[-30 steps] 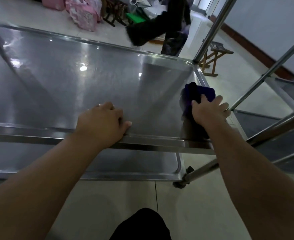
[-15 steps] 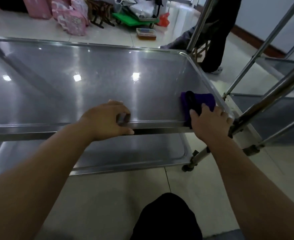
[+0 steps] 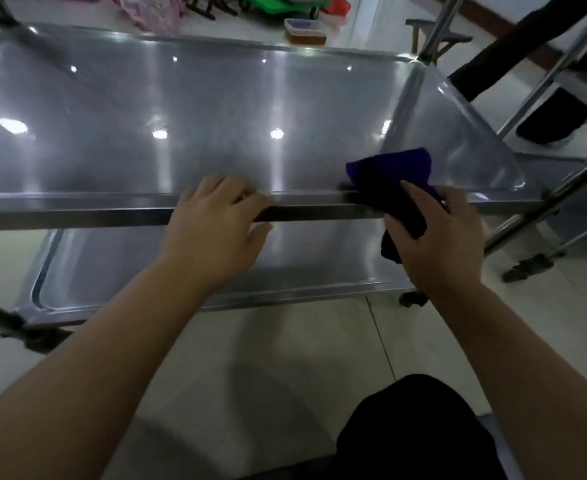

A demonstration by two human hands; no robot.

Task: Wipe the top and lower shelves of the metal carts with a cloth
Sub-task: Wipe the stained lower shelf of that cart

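Dragged back across the steel in the past second, the purple cloth [image 3: 389, 168] now lies over the near rim of the top shelf [image 3: 181, 109] at its right end, part of it on the metal and part drooping below the edge. The right hand [image 3: 437, 244], which has dropped back with it, holds the cloth bunched in curled fingers just in front of the rim. The left hand [image 3: 212, 226] brackets the same rim near its middle, fingers over the top and thumb splayed beneath, though blur softens the fingertips. Ceiling lights glint off the top shelf, which shows no obvious smears; by the look of it, this surface is close to finished, with only the near edge and right corner under the cloth. The lower shelf [image 3: 139, 268] sits directly below, with nothing to show whether it has been wiped, so it probably remains to be done. So, likely, does the second cart [image 3: 544, 206], whose poles stand just to the right. Beyond, another person's dark trouser leg [image 3: 513, 53] crosses the tiled floor, and a small lidded box [image 3: 304, 29] sits behind the cart.
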